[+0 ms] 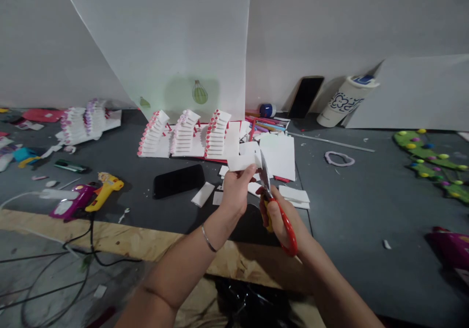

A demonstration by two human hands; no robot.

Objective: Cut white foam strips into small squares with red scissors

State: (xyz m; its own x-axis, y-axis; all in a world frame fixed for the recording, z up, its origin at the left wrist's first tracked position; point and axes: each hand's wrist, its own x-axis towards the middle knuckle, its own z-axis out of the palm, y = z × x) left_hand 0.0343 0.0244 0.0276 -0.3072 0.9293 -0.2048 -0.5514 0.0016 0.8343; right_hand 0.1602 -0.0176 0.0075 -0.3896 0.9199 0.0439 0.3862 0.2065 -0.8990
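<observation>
My left hand (234,191) pinches a small white foam strip (242,162) and holds it up above the dark table. My right hand (280,220) grips red-handled scissors (286,223), whose blades (264,174) reach up to the strip's right end. Beneath the hands lie several cut white foam pieces (295,194) and white sheets (280,154). Behind them stands a model of three white stepped rows with pink ends (185,132) on a red base.
A black phone (178,180) lies left of my hands. Glue guns (88,197) with cables sit at the left near the wooden table edge (120,237). A second stepped model (82,121), coloured pens (266,122), a cup (344,100), another phone (305,97) and green foam shapes (432,159) surround them.
</observation>
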